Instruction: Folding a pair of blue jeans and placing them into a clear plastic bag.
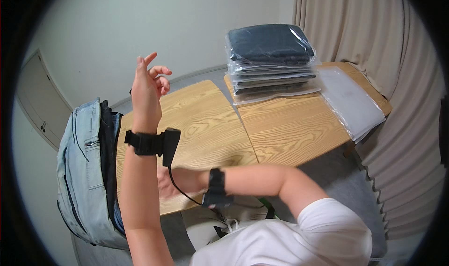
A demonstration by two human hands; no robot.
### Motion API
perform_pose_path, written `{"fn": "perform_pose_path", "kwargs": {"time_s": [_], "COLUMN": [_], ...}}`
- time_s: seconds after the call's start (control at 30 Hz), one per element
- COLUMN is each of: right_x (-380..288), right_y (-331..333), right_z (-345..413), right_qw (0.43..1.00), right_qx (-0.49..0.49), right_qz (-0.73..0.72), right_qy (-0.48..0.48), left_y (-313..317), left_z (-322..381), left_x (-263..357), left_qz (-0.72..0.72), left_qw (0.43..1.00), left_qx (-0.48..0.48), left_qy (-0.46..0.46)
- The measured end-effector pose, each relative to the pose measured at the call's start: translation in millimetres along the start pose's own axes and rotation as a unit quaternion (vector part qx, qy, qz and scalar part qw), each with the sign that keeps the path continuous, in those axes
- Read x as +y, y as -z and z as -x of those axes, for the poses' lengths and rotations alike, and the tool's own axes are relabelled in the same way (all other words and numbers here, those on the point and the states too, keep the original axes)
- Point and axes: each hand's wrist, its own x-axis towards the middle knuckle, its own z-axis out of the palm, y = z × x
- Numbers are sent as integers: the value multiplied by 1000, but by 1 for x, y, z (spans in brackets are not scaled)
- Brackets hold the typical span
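Note:
My left hand (149,87) is raised above the wooden table, its fingers apart and partly curled, with nothing in it. Lower down, my right hand (179,182) reaches leftward across the near part of the table; it is blurred and its fingers are partly hidden behind my left forearm. Each wrist wears a black strap with a small device, and a cable runs between them. Left of both hands, a stack of denim garments (82,175), light blue outermost with darker ones beside it, lies over the table's left end.
Folded dark garments in clear plastic bags (272,45) form a tall pile at the back of the second table (294,125). Flat clear plastic bags (350,101) lie right of it, near a beige curtain (396,153). A narrow gap parts the two tables.

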Motion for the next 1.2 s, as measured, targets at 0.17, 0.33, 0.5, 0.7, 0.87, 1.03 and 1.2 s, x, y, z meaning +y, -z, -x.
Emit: {"fn": "perform_pose_path", "kwargs": {"time_s": [0.17,0.33,0.5,0.7,0.87,1.03,1.2], "right_x": [17,-3,-25,-9,-64,-183,-251], "right_y": [-49,-25,-24,-34,-28,-34,-26], "right_z": [-36,-28,-2,0,87,225,307], "right_qw": [988,995,965,980,871,736,544], "right_qx": [60,51,245,182,468,550,709], "right_qz": [16,-77,-49,-72,84,101,71], "right_qy": [-141,29,76,25,126,381,443], "left_y": [53,92,87,61,88,147,166], "left_z": [26,38,33,35,54,85,97], "left_x": [12,12,-19,-27,-35,-62,-105], "left_qz": [-14,44,87,89,-13,-49,-47], "left_qw": [1000,994,991,994,999,975,958], "left_qx": [24,105,100,52,17,108,150], "left_qy": [-5,1,7,40,35,185,242]}}
